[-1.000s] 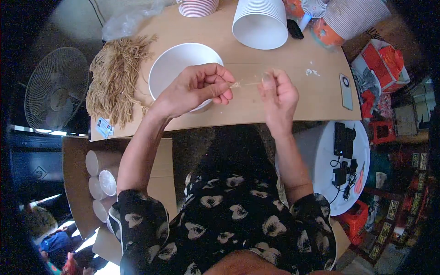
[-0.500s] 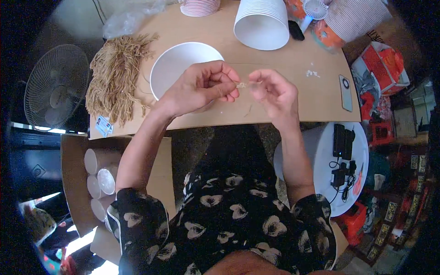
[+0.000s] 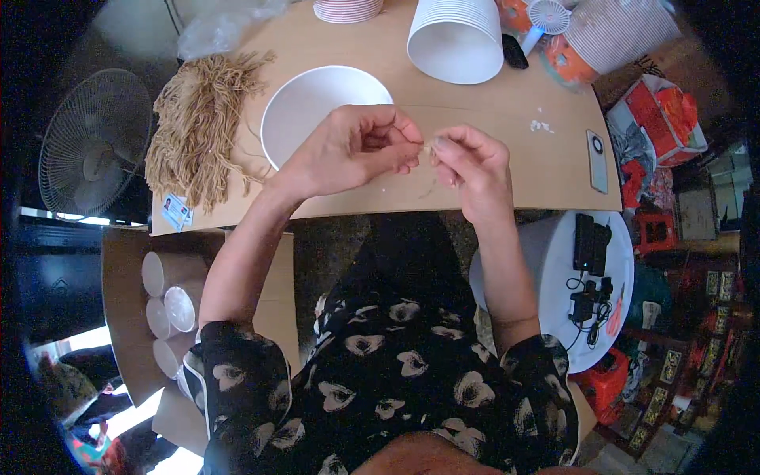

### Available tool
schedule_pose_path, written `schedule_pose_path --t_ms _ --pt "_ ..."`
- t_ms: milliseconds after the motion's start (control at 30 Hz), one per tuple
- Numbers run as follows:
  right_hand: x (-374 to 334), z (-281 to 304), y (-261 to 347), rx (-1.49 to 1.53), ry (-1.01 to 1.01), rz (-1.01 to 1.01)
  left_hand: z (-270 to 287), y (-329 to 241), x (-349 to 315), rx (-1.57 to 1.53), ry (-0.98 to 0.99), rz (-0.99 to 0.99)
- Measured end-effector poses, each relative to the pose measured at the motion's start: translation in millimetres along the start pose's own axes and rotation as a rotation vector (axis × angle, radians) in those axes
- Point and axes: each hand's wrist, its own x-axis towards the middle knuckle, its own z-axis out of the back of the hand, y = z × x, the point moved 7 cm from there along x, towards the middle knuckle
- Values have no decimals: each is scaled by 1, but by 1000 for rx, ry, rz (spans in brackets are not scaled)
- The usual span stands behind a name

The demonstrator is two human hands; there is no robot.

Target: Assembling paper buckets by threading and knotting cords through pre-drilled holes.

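Observation:
In front of me, above the near part of the tabletop, my hands are held fingertip to fingertip. My left hand [image 3: 352, 150] pinches a small tan strand [image 3: 428, 149] between thumb and forefinger. Its other end is pinched by my right hand [image 3: 475, 168], thumb on forefinger; most of the strand is hidden by the fingers. A large white bowl [image 3: 289, 107] stands just behind my left hand. Farther left lies a thick bundle of tan yarn [image 3: 194, 131], its loose ends spread over the table.
The brown table [image 3: 467, 111] bears stacked white tubs [image 3: 455, 59], a phone [image 3: 597, 162] and cards [image 3: 176, 212]. A fan [image 3: 96, 142] stands left. Below are a cardboard box [image 3: 127, 309] with white cups and, right, a round white surface [image 3: 558, 317] with black adapters [image 3: 586, 305].
My right hand's fingers have closed on the strand and moved slightly left, toward my left hand. The left hand keeps its pinch. The view has shifted slightly.

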Motion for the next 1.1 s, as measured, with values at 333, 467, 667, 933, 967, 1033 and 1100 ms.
schedule_pose_path --t_ms 333,467,667,933,967,1033,1100 --pt "-2 3 3 81 -96 79 -1 -4 -1 -24 -25 10" --pt "-3 -1 3 45 -84 63 -3 -5 -1 -28 -35 37" --pt "-7 1 6 55 -95 93 -4 -5 -3 -9 -33 30" --pt "-9 -5 16 -102 -116 177 -4 -12 -2 218 -94 -64" --pt "-9 -6 20 -100 -108 178 -4 -13 -1 211 -134 -95" --pt "-11 -7 26 -253 -86 161 -2 -13 -1 209 -187 -126" --pt "-13 2 28 -308 -7 144 -2 -18 -2 293 -184 -176"
